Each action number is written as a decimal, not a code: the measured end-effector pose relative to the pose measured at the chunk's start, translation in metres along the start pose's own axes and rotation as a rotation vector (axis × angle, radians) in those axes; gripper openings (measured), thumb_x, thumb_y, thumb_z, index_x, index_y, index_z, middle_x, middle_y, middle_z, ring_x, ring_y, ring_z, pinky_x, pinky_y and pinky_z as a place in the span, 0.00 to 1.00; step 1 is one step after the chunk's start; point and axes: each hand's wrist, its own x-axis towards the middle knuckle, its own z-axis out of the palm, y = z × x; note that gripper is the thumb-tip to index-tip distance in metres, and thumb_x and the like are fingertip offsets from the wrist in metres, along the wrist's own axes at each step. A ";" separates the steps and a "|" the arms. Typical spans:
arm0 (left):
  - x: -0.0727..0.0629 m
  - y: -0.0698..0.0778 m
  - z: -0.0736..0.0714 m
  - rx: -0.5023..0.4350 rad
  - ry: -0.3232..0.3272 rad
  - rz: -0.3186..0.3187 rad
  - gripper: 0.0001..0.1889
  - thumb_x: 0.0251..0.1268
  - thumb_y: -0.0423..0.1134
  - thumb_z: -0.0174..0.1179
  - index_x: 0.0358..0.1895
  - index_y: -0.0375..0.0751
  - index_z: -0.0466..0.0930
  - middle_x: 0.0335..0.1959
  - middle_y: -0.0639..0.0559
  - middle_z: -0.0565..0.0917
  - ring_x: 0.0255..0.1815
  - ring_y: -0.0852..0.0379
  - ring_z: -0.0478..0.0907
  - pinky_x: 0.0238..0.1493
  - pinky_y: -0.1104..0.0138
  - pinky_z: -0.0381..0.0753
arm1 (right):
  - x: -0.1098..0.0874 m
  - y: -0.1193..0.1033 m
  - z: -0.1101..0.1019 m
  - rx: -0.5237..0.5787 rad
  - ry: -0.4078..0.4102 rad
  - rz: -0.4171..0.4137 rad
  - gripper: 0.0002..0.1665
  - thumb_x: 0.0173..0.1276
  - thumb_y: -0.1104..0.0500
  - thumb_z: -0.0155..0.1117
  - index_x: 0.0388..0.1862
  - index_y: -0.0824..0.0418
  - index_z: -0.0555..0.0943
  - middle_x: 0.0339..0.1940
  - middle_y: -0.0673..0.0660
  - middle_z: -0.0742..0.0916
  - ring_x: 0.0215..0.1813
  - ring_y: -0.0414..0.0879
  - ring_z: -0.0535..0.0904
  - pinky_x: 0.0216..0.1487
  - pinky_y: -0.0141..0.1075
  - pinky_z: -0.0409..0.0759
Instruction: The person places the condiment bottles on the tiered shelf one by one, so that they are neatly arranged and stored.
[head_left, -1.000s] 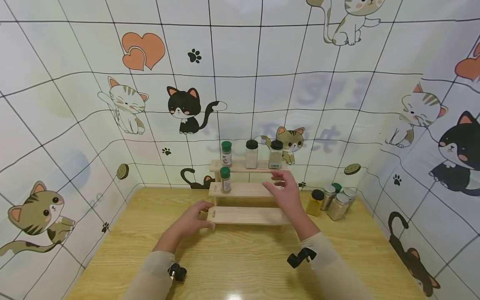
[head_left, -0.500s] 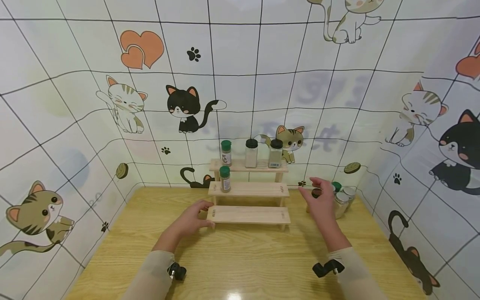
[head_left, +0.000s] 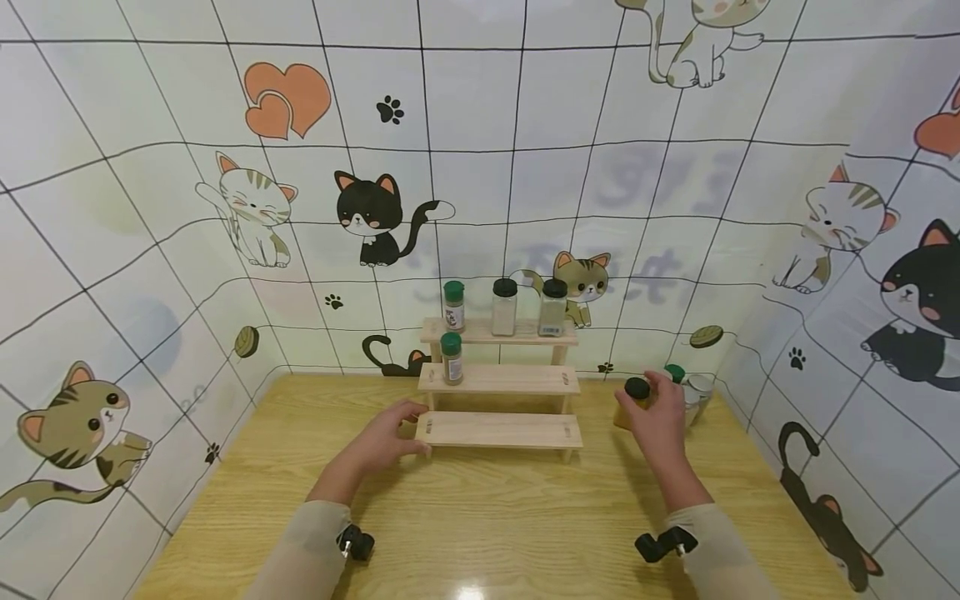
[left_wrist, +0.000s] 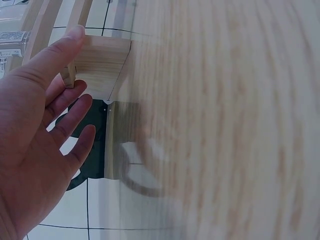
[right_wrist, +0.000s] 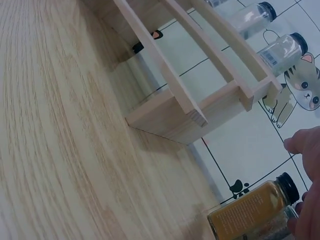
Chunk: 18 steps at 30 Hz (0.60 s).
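Note:
My left hand (head_left: 384, 439) grips the left end of the lowest step of a three-tier wooden shelf rack (head_left: 498, 429). Its thumb lies along the board's edge in the left wrist view. Over at the right, my right hand (head_left: 663, 427) reaches around the black-capped jar of yellow powder (head_left: 623, 416), partly hiding it. In the right wrist view, the thumb (right_wrist: 296, 143) stands apart from that jar's cap (right_wrist: 287, 188), and the other fingers are near its far side. The jar stands on the table.
Two black-capped jars (head_left: 504, 312) and a green-capped jar (head_left: 453, 310) stand on the top tier. Another green-capped jar (head_left: 452, 362) occupies the middle tier's left end. More jars (head_left: 697, 390) cluster behind my right hand. A cat-print wall covering (head_left: 480, 183) surrounds the table (head_left: 480, 517).
My right hand has moved right, from beside the rack's upper tiers to the jar of yellow powder. The left hand stays at the rack's end.

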 end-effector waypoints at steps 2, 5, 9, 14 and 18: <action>0.000 -0.001 0.001 0.001 0.001 -0.004 0.38 0.63 0.46 0.84 0.75 0.43 0.80 0.67 0.50 0.81 0.71 0.40 0.77 0.73 0.37 0.75 | -0.001 0.002 0.000 -0.002 -0.008 0.015 0.41 0.75 0.57 0.79 0.78 0.70 0.72 0.69 0.73 0.73 0.71 0.69 0.70 0.74 0.63 0.70; 0.001 -0.002 0.001 0.006 0.003 -0.008 0.38 0.63 0.47 0.84 0.75 0.44 0.80 0.67 0.51 0.81 0.71 0.41 0.77 0.73 0.38 0.75 | -0.001 0.005 0.002 -0.004 -0.032 0.036 0.44 0.75 0.57 0.79 0.81 0.71 0.69 0.72 0.75 0.72 0.74 0.71 0.68 0.76 0.65 0.68; 0.001 -0.002 0.000 0.002 0.001 -0.010 0.38 0.63 0.47 0.84 0.75 0.44 0.80 0.67 0.51 0.81 0.71 0.41 0.77 0.73 0.38 0.75 | 0.000 0.012 0.008 -0.014 -0.085 0.066 0.50 0.76 0.56 0.78 0.86 0.71 0.62 0.78 0.77 0.68 0.80 0.73 0.63 0.79 0.67 0.64; 0.000 -0.001 -0.001 0.001 -0.007 0.001 0.38 0.64 0.46 0.84 0.75 0.43 0.80 0.68 0.50 0.81 0.70 0.41 0.78 0.72 0.38 0.76 | 0.000 0.024 0.018 -0.043 -0.096 0.064 0.52 0.76 0.57 0.77 0.88 0.66 0.59 0.79 0.77 0.65 0.80 0.74 0.62 0.78 0.68 0.66; 0.001 -0.002 0.000 -0.002 -0.007 -0.004 0.38 0.64 0.46 0.84 0.75 0.43 0.80 0.68 0.50 0.81 0.70 0.42 0.78 0.73 0.39 0.76 | 0.000 0.035 0.026 -0.050 -0.069 0.021 0.48 0.74 0.62 0.79 0.85 0.65 0.63 0.74 0.77 0.69 0.76 0.74 0.66 0.76 0.69 0.69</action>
